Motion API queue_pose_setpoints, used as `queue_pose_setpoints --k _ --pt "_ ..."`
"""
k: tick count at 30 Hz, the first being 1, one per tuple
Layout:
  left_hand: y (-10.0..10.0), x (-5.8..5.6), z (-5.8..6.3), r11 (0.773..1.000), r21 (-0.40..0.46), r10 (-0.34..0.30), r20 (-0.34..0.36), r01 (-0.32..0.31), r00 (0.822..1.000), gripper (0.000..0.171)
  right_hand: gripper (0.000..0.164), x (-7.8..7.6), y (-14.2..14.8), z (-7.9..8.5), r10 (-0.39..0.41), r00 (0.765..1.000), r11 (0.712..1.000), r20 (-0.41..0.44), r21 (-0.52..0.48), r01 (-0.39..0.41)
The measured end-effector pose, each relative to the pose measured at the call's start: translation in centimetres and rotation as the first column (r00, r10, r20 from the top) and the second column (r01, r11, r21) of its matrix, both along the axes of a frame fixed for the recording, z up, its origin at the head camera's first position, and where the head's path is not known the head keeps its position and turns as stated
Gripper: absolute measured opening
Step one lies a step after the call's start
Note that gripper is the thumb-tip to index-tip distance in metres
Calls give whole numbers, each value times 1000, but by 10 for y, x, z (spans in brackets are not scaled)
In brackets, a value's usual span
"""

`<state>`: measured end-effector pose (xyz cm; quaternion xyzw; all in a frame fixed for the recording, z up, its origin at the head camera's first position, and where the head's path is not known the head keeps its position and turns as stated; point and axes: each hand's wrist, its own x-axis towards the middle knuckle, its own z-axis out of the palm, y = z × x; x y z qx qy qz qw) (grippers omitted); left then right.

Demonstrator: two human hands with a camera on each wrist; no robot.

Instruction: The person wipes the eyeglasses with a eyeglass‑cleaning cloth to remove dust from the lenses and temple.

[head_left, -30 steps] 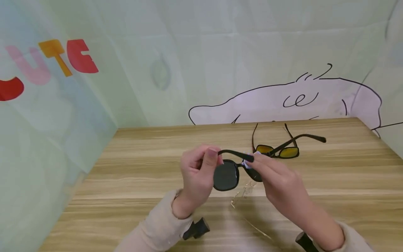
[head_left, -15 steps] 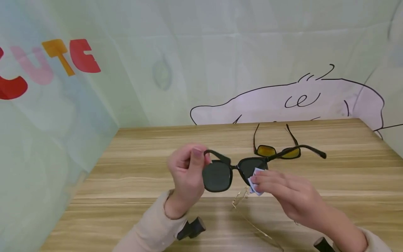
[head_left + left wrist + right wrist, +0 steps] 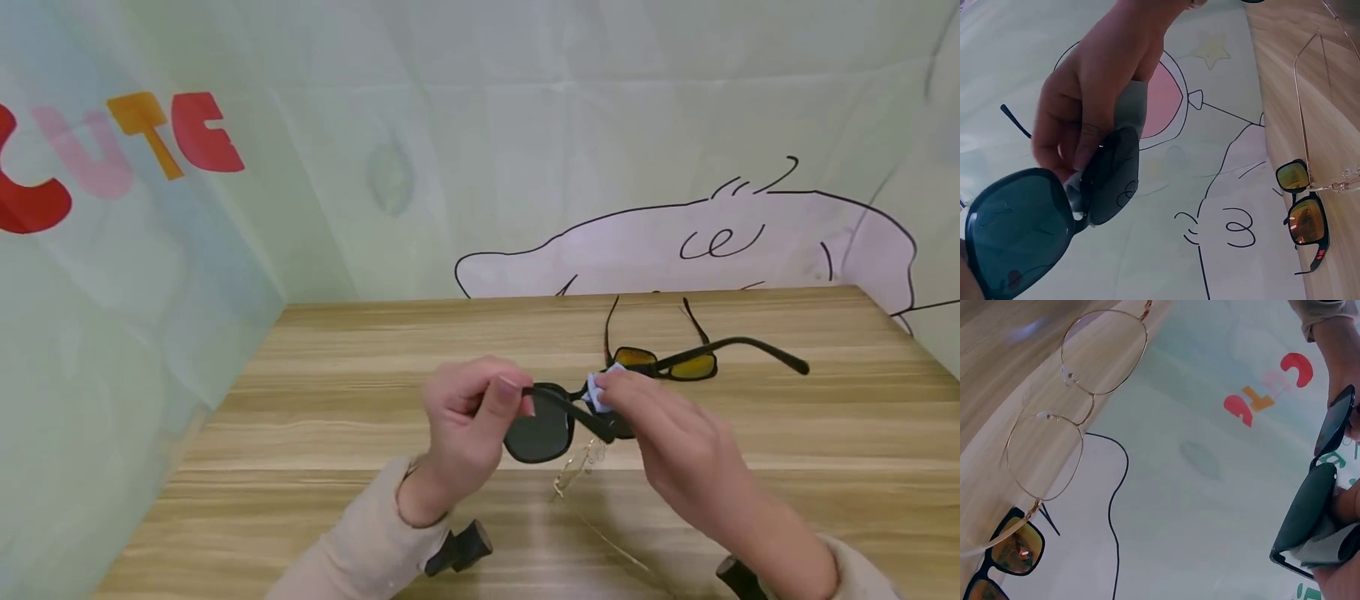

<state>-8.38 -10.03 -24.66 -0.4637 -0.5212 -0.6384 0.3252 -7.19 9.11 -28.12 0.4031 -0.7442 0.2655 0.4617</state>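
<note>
One end of the black sunglasses (image 3: 537,429) is pinched between thumb and curled fingers by the left hand (image 3: 465,421), the grip closed firmly on the frame. Just right of that grip, a large, rounded dark lens is seen; in the left wrist view it is shown translucent and teal, rimmed in glossy black. From the same grip one temple is slanted rightward across the lenses. Below and between both grips, thin gold-rimmed glasses (image 3: 1104,353) are seen on the wood-grained table (image 3: 337,375). Over the other lens a pale bluish cloth (image 3: 600,392) is folded, pinched against it by the right hand (image 3: 690,442). Beyond this grip the second temple is extended, its tip curved downward, past yellow-lensed glasses (image 3: 693,367) placed behind.
</note>
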Motion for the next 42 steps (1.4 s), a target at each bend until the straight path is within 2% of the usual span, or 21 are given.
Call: queue_pose_setpoints --k 4,6,9,13,14,16,21,23,27,31,34,37,39,40,42 --pt "1 -2 2 999 10 50 -9 -50 999 42 31 -1 2 2 -126 992 992 -24 20 126" --pt "1 -1 2 996 27 81 -3 -81 997 42 32 0 3 2 -140 990 990 -31 10 140" --pt "1 2 -1 994 47 101 9 -101 995 42 30 3 0 -1 -83 996 996 -21 -28 82" --pt "2 4 -4 992 59 114 20 -115 993 42 28 4 -6 -5 54 998 996 32 -68 -52" --pt "2 4 -5 991 59 120 27 -121 992 42 28 4 -6 -6 62 998 996 34 -66 -59" --pt "0 4 -6 988 63 140 40 -142 989 42 29 4 -6 -8 46 999 998 25 -45 -44" --pt "-4 2 -4 983 89 158 63 -163 985 40 34 4 -2 -11 -90 996 996 -21 17 91" --pt "-4 2 -3 979 104 167 62 -173 984 40 34 6 -1 -12 -86 996 996 -5 12 86" --pt "-2 0 -4 971 131 194 43 -198 980 39 30 7 -4 -12 2 1000 999 16 -50 -2" --pt "-2 -8 -22 971 135 196 32 -198 980 32 26 8 -9 -15 46 999 995 6 -84 -45" --pt "-6 -20 -44 971 133 197 44 -201 980 26 27 10 -9 -16 39 999 997 8 -70 -39" --pt "-7 -27 -56 970 145 187 60 -194 980 24 29 12 -6 -16 5 1000 998 18 -55 -4" --pt "-4 -25 -52 969 153 184 64 -192 981 24 29 13 -5 -17 -20 999 998 26 -52 21" --pt "-2 -22 -47 968 159 186 61 -193 981 25 30 14 -6 -18 -33 998 998 44 -52 36" --pt "3 -15 -35 966 171 189 49 -195 981 27 31 16 -7 -16 -40 992 997 119 -58 47"
